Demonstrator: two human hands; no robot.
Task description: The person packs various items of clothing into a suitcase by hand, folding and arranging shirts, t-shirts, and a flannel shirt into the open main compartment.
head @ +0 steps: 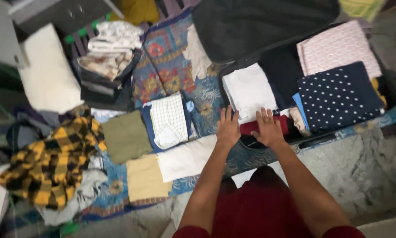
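Both hands press into the near edge of an open suitcase on a patterned spread. The left hand lies flat, fingers spread, tips touching a folded white cloth at its 12 o'clock. The right hand, also unclenched, rests on a dark red garment whose long axis runs 9 to 3 o'clock beneath both palms; neither hand visibly grips it. A dotted navy fold sits at 2 o'clock of the right hand. Folded clothes, including a checked shirt and a yellow plaid one, lie at 9 o'clock.
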